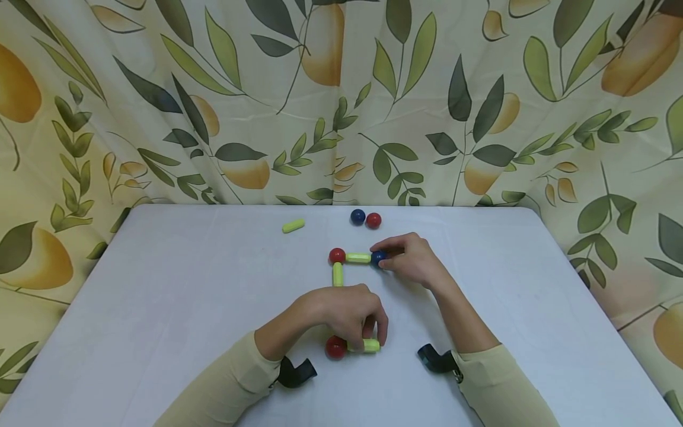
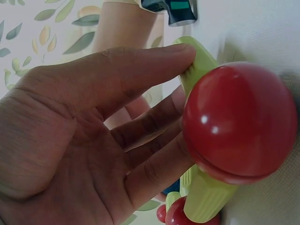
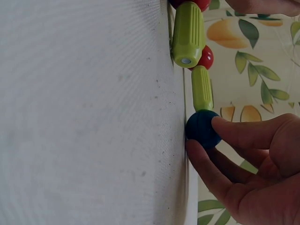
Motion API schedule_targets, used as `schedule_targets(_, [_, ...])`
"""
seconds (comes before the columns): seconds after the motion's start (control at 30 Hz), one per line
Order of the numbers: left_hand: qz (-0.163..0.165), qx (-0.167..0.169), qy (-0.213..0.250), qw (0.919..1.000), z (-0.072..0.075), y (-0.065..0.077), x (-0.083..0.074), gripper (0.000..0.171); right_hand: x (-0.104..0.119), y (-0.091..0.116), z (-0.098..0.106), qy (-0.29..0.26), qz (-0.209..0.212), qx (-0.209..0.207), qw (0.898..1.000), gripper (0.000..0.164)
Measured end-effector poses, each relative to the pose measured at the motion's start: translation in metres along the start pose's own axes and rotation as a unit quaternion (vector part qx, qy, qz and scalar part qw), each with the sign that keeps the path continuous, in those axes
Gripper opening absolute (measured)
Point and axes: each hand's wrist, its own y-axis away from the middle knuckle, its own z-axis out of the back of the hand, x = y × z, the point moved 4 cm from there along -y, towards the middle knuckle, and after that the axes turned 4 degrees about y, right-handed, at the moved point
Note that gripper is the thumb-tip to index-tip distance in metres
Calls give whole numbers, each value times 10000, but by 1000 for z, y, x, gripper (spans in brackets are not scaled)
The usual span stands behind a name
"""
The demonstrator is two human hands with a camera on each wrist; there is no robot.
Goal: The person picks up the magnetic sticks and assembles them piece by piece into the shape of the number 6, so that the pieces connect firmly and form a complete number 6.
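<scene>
My left hand (image 1: 349, 311) reaches over the front of a figure built from green ribbed rods and red balls. Thumb and fingers pinch the front green rod (image 2: 201, 56), which joins the front red ball (image 2: 241, 122). At the back, my right hand (image 1: 413, 259) holds a blue ball (image 3: 203, 129) between thumb and fingertips. That ball meets the end of a green rod (image 1: 358, 258) leading to the back red ball (image 1: 337, 255). Another rod (image 3: 187, 35), with a metal-tipped end, extends from a middle red ball (image 2: 192, 216); my left hand hides both in the head view.
Beyond the figure, a loose blue ball (image 1: 358, 217) and a red ball (image 1: 373, 220) lie side by side. A loose green rod (image 1: 293, 225) lies to their left. The white table (image 1: 176, 284) meets a leaf-and-fruit patterned curtain (image 1: 245, 130) at its back edge.
</scene>
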Motion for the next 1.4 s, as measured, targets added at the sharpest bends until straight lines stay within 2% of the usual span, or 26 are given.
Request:
schedule_targets(0.47, [-72,6,-89,9999,-2,0,0,23,0,1,-1,-6,-7,15,10000,30])
schedule_targets(0.83, [88,-53,-28,9999,-2,0,0,23,1,0,0,-52,-49,50,10000,29])
schedule_targets(1.2, [-56,2,-155,9999,-3,0,-4,23,1,1,0,-52,-39,27,10000,29])
schedule_targets(1.4, [77,-1,-197,9998,-4,-1,-3,23,1,1,0,-27,-3,10,10000,29])
